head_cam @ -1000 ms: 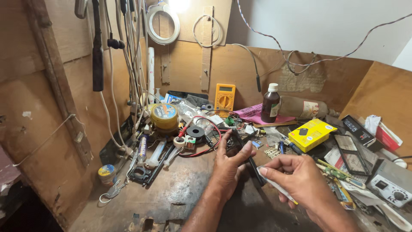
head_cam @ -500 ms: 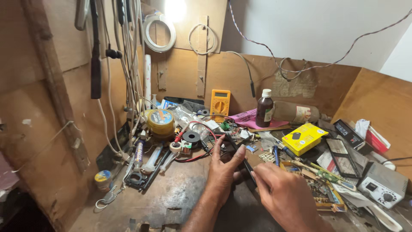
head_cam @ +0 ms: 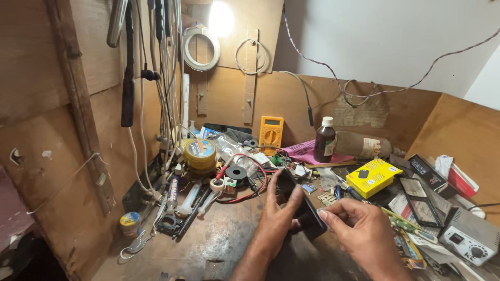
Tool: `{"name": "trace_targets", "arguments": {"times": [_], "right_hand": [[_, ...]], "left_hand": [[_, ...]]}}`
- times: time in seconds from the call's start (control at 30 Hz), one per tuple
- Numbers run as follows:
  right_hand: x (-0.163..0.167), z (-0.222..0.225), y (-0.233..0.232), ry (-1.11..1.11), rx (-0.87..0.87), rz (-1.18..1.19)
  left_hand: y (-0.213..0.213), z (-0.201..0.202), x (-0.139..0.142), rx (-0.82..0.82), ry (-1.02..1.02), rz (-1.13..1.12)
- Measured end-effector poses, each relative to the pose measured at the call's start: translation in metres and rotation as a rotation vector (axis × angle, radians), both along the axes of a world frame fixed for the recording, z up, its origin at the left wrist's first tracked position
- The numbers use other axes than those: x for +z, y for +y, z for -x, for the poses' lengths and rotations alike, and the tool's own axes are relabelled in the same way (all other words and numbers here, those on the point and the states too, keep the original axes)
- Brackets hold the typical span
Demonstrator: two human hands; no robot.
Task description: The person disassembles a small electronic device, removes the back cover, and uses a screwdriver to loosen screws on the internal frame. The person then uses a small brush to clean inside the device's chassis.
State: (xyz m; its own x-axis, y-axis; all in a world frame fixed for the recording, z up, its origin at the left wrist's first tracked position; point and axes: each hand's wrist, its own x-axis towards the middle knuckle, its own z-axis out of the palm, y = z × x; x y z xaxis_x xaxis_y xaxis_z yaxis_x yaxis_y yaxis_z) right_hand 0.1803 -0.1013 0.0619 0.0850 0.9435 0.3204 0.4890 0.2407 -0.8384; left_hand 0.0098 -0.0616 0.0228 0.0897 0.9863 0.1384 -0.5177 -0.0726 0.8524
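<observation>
Phone [head_cam: 302, 208], dark and flat, is off the bench [head_cam: 219, 250] with left hand [head_cam: 276, 216] fingers wrapped over its top and right hand [head_cam: 359, 229] fingers pinching its lower edge; nothing visibly opened or removed yet.

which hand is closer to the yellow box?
Right. The right hand sits below and a little left of the yellow box, holding the near end of the black phone. The left hand is farther left, on the phone's other side.
</observation>
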Motion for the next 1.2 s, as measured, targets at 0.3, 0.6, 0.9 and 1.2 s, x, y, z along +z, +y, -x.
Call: {"name": "trace_targets", "arguments": {"times": [0.3, 0.6, 0.9, 1.2], "right_hand": [[0.015, -0.004, -0.003, 0.004, 0.037, 0.208], [0.024, -0.016, 0.013, 0.127, 0.172, 0.424], [0.035, -0.007, 0.033, 0.155, 0.201, 0.482], [0.037, 0.019, 0.01, -0.445, 0.119, -0.22]], "left_hand": [[-0.006, 0.008, 0.005, -0.24, -0.111, -0.109], [-0.005, 0.009, 0.005, -0.295, -0.005, -0.135], [-0.002, 0.008, -0.001, -0.349, -0.048, -0.071], [0.006, 0.007, -0.011, -0.311, -0.028, -0.064]]}}
